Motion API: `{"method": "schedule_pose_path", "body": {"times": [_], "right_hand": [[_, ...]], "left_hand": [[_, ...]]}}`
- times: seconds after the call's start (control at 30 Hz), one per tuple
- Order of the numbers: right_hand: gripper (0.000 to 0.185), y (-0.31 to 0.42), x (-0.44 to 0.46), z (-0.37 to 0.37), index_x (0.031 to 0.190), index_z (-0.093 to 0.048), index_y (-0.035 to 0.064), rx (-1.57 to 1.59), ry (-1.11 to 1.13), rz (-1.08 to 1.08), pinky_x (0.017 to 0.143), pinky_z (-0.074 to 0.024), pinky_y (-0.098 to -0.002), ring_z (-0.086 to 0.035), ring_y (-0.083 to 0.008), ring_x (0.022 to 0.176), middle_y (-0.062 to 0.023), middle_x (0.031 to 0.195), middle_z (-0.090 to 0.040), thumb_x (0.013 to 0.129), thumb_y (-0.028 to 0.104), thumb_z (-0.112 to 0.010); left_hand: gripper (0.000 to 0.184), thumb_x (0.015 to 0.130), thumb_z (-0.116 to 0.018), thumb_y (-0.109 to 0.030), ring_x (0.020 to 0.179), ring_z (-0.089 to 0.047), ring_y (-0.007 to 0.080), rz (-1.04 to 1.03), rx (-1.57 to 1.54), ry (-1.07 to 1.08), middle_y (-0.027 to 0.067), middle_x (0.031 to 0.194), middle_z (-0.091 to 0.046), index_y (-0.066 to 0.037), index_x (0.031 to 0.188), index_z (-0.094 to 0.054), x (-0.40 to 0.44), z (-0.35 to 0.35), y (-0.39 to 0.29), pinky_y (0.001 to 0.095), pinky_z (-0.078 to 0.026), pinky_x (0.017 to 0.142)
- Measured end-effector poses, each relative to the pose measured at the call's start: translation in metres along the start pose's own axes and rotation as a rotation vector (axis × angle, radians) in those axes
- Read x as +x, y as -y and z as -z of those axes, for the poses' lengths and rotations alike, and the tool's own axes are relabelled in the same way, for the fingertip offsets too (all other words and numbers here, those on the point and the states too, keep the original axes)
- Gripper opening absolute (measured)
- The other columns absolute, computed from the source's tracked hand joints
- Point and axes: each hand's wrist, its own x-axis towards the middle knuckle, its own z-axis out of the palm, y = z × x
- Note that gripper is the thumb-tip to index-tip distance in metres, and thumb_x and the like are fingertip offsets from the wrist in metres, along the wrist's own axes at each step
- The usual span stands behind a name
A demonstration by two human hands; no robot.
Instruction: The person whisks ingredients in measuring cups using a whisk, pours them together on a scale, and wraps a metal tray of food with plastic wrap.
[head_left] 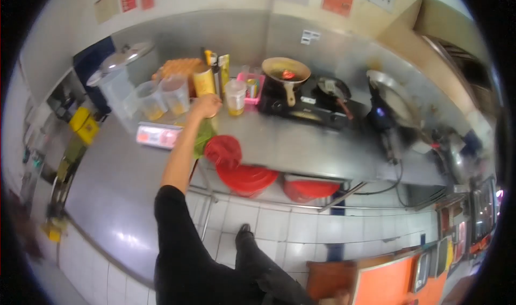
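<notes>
My left hand (207,105) is stretched out over the steel counter with its fingers closed. Whatever it may hold is hidden. Right behind it stands a yellow canister (203,80), and I cannot tell whether they touch. To the right of the hand is a clear plastic jar (235,97) with yellow contents at its base. Clear measuring jugs (175,94) stand to its left. Below the wrist, a green cloth or bag (204,137) and a crumpled red one (223,151) lie at the counter edge. My right hand (337,298) is a blur at the bottom edge.
A pan with a wooden-coloured handle (286,70) sits on the black gas stove (306,107), beside a smaller dark pan (332,87). A digital scale (159,135) lies on the left counter (113,192). Red tubs (244,180) stand underneath. An orange board (384,284) is at lower right.
</notes>
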Motion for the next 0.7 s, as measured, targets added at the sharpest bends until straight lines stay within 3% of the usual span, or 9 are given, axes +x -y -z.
{"method": "schedule_pose_path", "body": {"times": [0.03,0.13,0.2,0.23,0.33,0.4,0.47,0.53,0.7], "right_hand": [[0.020,0.032,0.005,-0.010,0.108,-0.060,-0.0017,-0.028,-0.019,-0.002,0.059,-0.0538,-0.0310,-0.066,-0.0190,0.077,-0.0124,0.092,-0.066,0.096,0.014,-0.055],[0.020,0.118,0.020,-0.037,0.108,-0.060,-0.0017,-0.073,-0.049,-0.012,0.061,-0.0539,-0.0309,-0.066,-0.0185,0.078,-0.0120,0.092,-0.066,0.096,0.015,-0.056],[0.020,0.161,0.027,-0.049,0.107,-0.060,-0.0016,-0.092,-0.054,-0.013,0.062,-0.0539,-0.0308,-0.066,-0.0181,0.078,-0.0118,0.092,-0.066,0.096,0.015,-0.056],[0.020,0.178,0.030,-0.054,0.107,-0.060,-0.0016,-0.103,-0.057,-0.009,0.063,-0.0539,-0.0308,-0.066,-0.0180,0.078,-0.0117,0.092,-0.066,0.096,0.015,-0.056],[0.020,0.219,0.043,-0.064,0.107,-0.061,-0.0015,-0.145,-0.035,0.021,0.064,-0.0539,-0.0307,-0.066,-0.0175,0.079,-0.0113,0.093,-0.066,0.096,0.015,-0.056],[0.020,0.241,0.054,-0.070,0.107,-0.061,-0.0015,-0.160,-0.011,0.045,0.065,-0.0539,-0.0307,-0.066,-0.0171,0.080,-0.0111,0.093,-0.067,0.096,0.015,-0.056],[0.020,0.259,0.062,-0.075,0.107,-0.061,-0.0014,-0.167,0.019,0.068,0.066,-0.0539,-0.0306,-0.066,-0.0168,0.081,-0.0109,0.093,-0.067,0.096,0.015,-0.057],[0.020,0.274,0.074,-0.077,0.107,-0.061,-0.0014,-0.172,0.052,0.102,0.067,-0.0539,-0.0306,-0.066,-0.0164,0.081,-0.0107,0.093,-0.067,0.096,0.015,-0.057],[0.020,0.314,0.121,-0.085,0.107,-0.061,-0.0012,-0.041,0.228,0.206,0.070,-0.0539,-0.0304,-0.065,-0.0156,0.083,-0.0101,0.093,-0.067,0.096,0.016,-0.057]], "left_hand": [[0.029,0.080,-0.067,-0.027,0.097,-0.067,0.0317,0.125,-0.058,-0.087,0.0158,0.099,-0.071,-0.009,0.103,-0.072,0.041,-0.003,0.032,0.0420,-0.053,0.085],[0.031,0.079,-0.070,-0.028,0.094,-0.068,0.0322,0.086,0.012,-0.231,0.0144,0.097,-0.072,-0.010,0.104,-0.072,0.122,0.012,0.072,0.0417,-0.050,0.091],[0.030,0.079,-0.070,-0.031,0.090,-0.069,0.0321,-0.026,0.424,-0.492,0.0153,0.094,-0.072,-0.010,0.101,-0.072,0.160,0.000,0.099,0.0446,-0.044,0.098],[0.030,0.079,-0.070,-0.031,0.090,-0.069,0.0321,-0.030,0.427,-0.461,0.0153,0.094,-0.072,-0.010,0.101,-0.072,0.174,-0.009,0.106,0.0446,-0.044,0.098],[0.030,0.080,-0.071,-0.034,0.089,-0.069,0.0309,0.221,0.556,-0.195,0.0157,0.090,-0.072,-0.008,0.095,-0.071,0.171,-0.025,0.098,0.0483,-0.036,0.103],[0.032,0.081,-0.071,-0.037,0.092,-0.068,0.0295,0.232,0.614,-0.051,0.0160,0.087,-0.071,-0.007,0.091,-0.070,0.160,-0.033,0.080,0.0501,-0.035,0.100],[0.035,0.080,-0.072,-0.039,0.092,-0.067,0.0299,0.169,0.594,-0.076,0.0147,0.084,-0.071,-0.006,0.091,-0.070,0.138,-0.036,0.069,0.0507,-0.035,0.098],[0.033,0.080,-0.071,-0.038,0.086,-0.066,0.0315,0.027,0.529,-0.285,0.0146,0.083,-0.070,-0.006,0.088,-0.071,0.117,-0.040,0.059,0.0516,-0.037,0.092],[0.024,0.081,-0.073,-0.023,0.081,-0.060,0.0343,-0.022,0.324,-0.448,0.0140,0.080,-0.064,-0.002,0.088,-0.067,0.030,0.053,-0.098,0.0450,-0.044,0.075]]}}
